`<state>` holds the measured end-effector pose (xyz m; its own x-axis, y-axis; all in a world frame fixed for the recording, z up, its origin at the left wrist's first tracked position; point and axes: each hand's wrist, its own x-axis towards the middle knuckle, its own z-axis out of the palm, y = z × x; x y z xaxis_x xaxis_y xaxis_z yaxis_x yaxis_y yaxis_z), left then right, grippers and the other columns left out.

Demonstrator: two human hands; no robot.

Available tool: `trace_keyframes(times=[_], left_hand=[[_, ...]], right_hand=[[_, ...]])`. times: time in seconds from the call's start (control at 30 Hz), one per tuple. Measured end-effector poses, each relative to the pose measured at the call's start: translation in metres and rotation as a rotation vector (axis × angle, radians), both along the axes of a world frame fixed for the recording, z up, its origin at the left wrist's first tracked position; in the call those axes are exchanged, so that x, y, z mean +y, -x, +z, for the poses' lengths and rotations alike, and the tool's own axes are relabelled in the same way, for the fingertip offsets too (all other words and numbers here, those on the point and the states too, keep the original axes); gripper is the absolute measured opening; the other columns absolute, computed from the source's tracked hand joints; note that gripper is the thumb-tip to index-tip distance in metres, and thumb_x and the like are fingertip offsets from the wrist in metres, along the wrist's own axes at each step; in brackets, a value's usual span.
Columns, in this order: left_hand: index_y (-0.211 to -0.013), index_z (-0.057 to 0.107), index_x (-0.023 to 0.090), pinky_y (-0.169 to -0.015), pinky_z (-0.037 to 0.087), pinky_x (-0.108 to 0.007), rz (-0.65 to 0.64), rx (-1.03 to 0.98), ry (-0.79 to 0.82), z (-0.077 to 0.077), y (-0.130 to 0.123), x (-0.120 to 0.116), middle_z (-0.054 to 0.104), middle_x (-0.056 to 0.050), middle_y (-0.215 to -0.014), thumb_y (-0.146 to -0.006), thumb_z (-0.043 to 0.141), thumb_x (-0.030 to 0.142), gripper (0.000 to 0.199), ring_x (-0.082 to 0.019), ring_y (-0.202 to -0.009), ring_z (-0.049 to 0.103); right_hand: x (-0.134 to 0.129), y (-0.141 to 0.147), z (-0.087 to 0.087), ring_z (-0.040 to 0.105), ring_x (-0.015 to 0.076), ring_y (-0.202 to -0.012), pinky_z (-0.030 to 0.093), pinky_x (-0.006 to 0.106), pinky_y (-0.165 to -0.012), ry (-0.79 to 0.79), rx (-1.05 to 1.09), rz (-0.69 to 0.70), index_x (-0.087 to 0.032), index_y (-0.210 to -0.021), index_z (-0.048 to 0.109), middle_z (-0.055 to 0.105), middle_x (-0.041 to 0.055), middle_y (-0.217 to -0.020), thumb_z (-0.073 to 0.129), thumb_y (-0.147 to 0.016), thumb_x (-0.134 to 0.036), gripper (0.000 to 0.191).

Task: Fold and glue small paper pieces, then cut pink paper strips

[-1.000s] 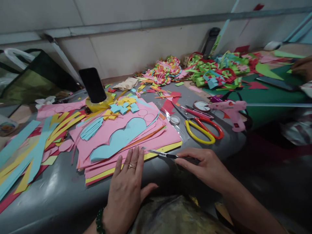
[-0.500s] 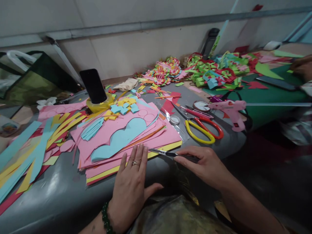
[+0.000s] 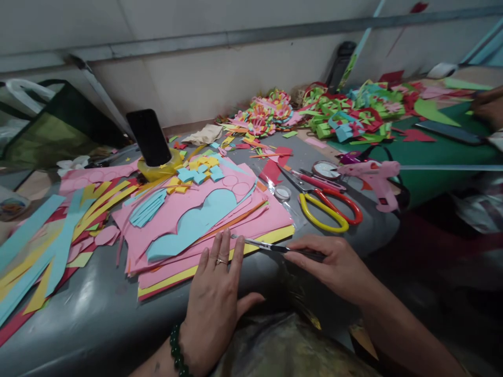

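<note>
My left hand lies palm down with fingers spread on the near edge of a stack of pink paper, which has yellow and red sheets beneath. A ring and a green bead bracelet are on it. My right hand pinches a slim metal-tipped tool, possibly tweezers or a craft knife. Its tip points left and reaches the fingertips of my left hand. A blue wavy-edged paper rests on the stack, beside blue strips and small blue and yellow folded pieces.
Scissors and a pink glue gun lie right of the stack. A phone stands on a yellow tape roll. Piles of curled paper sit along the wall. Another person's hand is at far right.
The tool's tip has moved slightly left and up, between the fingertips of my left hand. The fingers of my left hand are spread a little wider.
</note>
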<state>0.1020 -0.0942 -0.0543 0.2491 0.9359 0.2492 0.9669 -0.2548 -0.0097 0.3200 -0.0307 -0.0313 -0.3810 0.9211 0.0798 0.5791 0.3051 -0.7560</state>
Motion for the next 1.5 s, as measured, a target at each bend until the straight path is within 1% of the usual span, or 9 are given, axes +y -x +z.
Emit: trace_keyframes(times=[0.2, 0.37, 0.57, 0.73, 0.87, 0.93, 1.1, 1.33, 1.5], left_hand=[[-0.141, 0.035, 0.014, -0.104, 0.04, -0.047, 0.004, -0.013, 0.017, 0.0, -0.001, -0.001, 0.035, -0.02, -0.146, -0.068, 0.059, 0.066, 0.093, -0.031, -0.136, 0.032], [-0.14, 0.037, 0.013, -0.103, 0.04, -0.048, 0.0, -0.013, 0.016, 0.0, -0.001, -0.002, 0.036, -0.021, -0.145, -0.067, 0.059, 0.068, 0.094, -0.032, -0.135, 0.033], [-0.14, 0.037, 0.013, -0.104, 0.039, -0.048, 0.003, -0.026, 0.021, -0.001, -0.001, -0.001, 0.036, -0.021, -0.145, -0.066, 0.059, 0.069, 0.095, -0.032, -0.135, 0.033], [-0.141, 0.035, 0.012, -0.103, 0.04, -0.048, 0.0, -0.015, 0.021, 0.001, -0.001, -0.001, 0.035, -0.02, -0.146, -0.067, 0.064, 0.063, 0.095, -0.031, -0.135, 0.032], [-0.142, 0.031, 0.009, -0.103, 0.04, -0.051, -0.011, 0.017, -0.014, 0.003, 0.007, -0.005, 0.032, -0.018, -0.148, -0.067, 0.068, 0.058, 0.097, -0.032, -0.137, 0.03], [-0.142, 0.03, 0.008, -0.103, 0.039, -0.051, -0.016, 0.032, -0.032, 0.001, 0.012, -0.007, 0.034, -0.017, -0.147, -0.068, 0.067, 0.056, 0.095, -0.032, -0.136, 0.032], [-0.141, 0.033, 0.009, -0.103, 0.04, -0.046, -0.025, 0.042, -0.019, -0.003, 0.017, -0.009, 0.038, -0.014, -0.146, -0.072, 0.064, 0.056, 0.089, -0.029, -0.133, 0.038], [-0.14, 0.035, 0.01, -0.103, 0.041, -0.044, -0.008, 0.047, -0.003, -0.001, 0.014, -0.008, 0.037, -0.013, -0.146, -0.072, 0.067, 0.05, 0.085, -0.029, -0.132, 0.039], [-0.14, 0.035, 0.01, -0.103, 0.042, -0.045, -0.013, 0.025, -0.003, -0.001, 0.015, -0.008, 0.037, -0.013, -0.146, -0.072, 0.067, 0.051, 0.085, -0.029, -0.132, 0.039]], right_hand=[[0.001, -0.001, 0.002, 0.065, 0.0151, -0.072, 0.047, 0.023, -0.063, -0.004, -0.018, 0.003, -0.022, -0.079, 0.072, 0.072, -0.0004, -0.078, 0.061, -0.082, -0.034, 0.016], [0.001, -0.001, 0.001, 0.065, 0.0151, -0.073, 0.047, 0.023, -0.065, 0.002, 0.003, 0.016, -0.021, -0.081, 0.071, 0.072, -0.0002, -0.079, 0.061, -0.082, -0.033, 0.015], [0.001, -0.001, 0.0, 0.065, 0.0153, -0.073, 0.047, 0.024, -0.065, -0.001, 0.001, 0.013, -0.021, -0.079, 0.071, 0.072, 0.0001, -0.078, 0.063, -0.081, -0.033, 0.015], [0.001, 0.001, 0.0, 0.065, 0.0163, -0.074, 0.047, 0.025, -0.066, 0.025, 0.012, 0.029, -0.02, -0.08, 0.071, 0.072, 0.001, -0.079, 0.062, -0.082, -0.034, 0.017], [0.001, 0.002, 0.001, 0.065, 0.0172, -0.074, 0.047, 0.025, -0.066, 0.023, 0.007, 0.018, -0.02, -0.078, 0.071, 0.072, 0.0016, -0.079, 0.062, -0.081, -0.035, 0.019], [0.001, 0.003, 0.002, 0.065, 0.0171, -0.074, 0.047, 0.025, -0.066, 0.018, 0.005, 0.016, -0.02, -0.078, 0.071, 0.072, 0.0014, -0.078, 0.062, -0.081, -0.035, 0.018], [0.002, 0.007, 0.002, 0.065, 0.0162, -0.074, 0.047, 0.024, -0.067, 0.012, 0.005, 0.017, -0.021, -0.079, 0.071, 0.072, 0.0005, -0.079, 0.062, -0.081, -0.032, 0.015], [0.001, 0.004, 0.004, 0.065, 0.0178, -0.076, 0.048, 0.026, -0.067, 0.027, -0.013, 0.03, -0.021, -0.081, 0.072, 0.073, 0.0019, -0.082, 0.061, -0.082, -0.034, 0.017], [-0.002, 0.004, 0.004, 0.065, 0.0181, -0.076, 0.048, 0.026, -0.066, 0.053, -0.021, 0.034, -0.02, -0.082, 0.071, 0.073, 0.0019, -0.082, 0.06, -0.083, -0.035, 0.018]])
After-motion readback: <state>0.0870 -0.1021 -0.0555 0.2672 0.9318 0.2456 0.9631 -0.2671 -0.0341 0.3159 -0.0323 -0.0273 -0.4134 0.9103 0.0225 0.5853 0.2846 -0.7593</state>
